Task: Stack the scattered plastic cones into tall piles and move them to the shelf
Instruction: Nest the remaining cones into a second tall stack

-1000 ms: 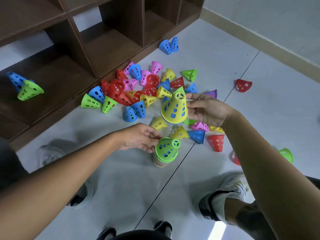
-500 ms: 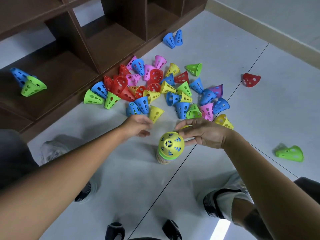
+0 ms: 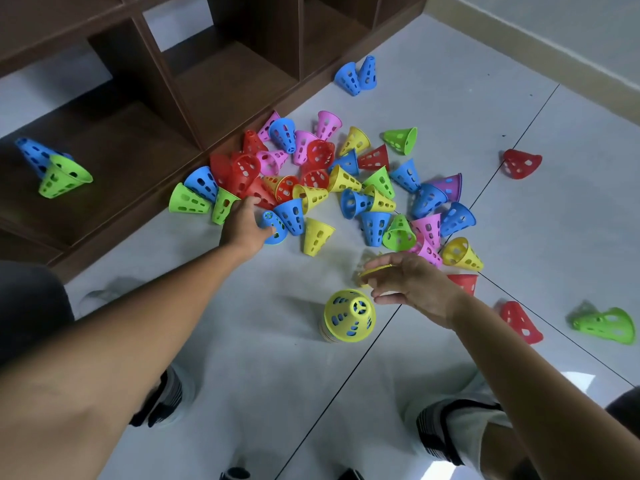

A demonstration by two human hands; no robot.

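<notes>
Left hand (image 3: 244, 225) fingers curl round a blue cone (image 3: 273, 227); right hand (image 3: 412, 284) fingers spread, just beyond the yellow-topped stack (image 3: 349, 315).

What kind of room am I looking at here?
Probably an indoor playroom or storage room: pale tiled floor, a low brown cubby shelf along the wall, and perforated plastic cones scattered beside it.

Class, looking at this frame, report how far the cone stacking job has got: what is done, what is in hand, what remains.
Done: one pile stands on the floor, yellow cone on top, and two cones lie in the shelf. In hand: the left hand touches a blue cone; the right hand is over a blurred yellow cone. Left: the scattered heap is unstacked, and no pile is shelved.
</notes>
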